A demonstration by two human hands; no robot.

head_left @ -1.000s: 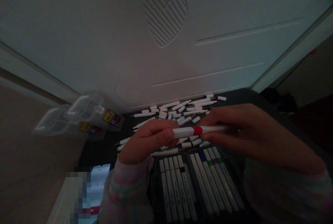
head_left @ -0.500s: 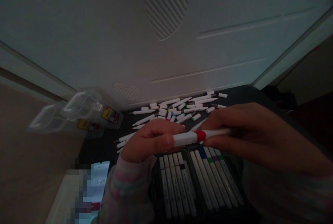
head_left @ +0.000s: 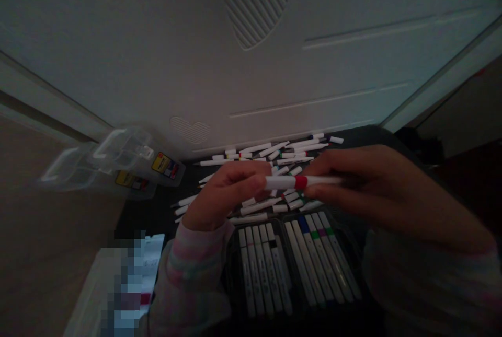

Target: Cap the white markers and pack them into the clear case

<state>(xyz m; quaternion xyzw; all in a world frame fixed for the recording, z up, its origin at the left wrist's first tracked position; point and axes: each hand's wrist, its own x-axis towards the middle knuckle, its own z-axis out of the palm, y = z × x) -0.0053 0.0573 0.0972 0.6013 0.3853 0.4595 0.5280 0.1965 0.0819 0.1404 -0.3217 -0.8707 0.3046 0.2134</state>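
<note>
Both hands hold one white marker with a red band (head_left: 298,182), lying level between them. My left hand (head_left: 223,193) is closed round its left end. My right hand (head_left: 368,185) pinches its right end with thumb and fingers. Below the hands lies an open black marker case (head_left: 231,274) with two rows of white markers (head_left: 298,264) tucked in it, some with blue, green and purple bands. Beyond the hands a heap of loose white markers and caps (head_left: 270,157) is scattered on a dark surface.
Two clear plastic boxes with yellow labels (head_left: 121,167) stand at the left. A white panel with raised heart shapes (head_left: 254,2) rises behind the heap. A white packet (head_left: 133,285) lies at the lower left on the wooden floor (head_left: 47,253).
Both hands have lifted the red-banded marker a little higher and away from the case. The view has tilted down slightly.
</note>
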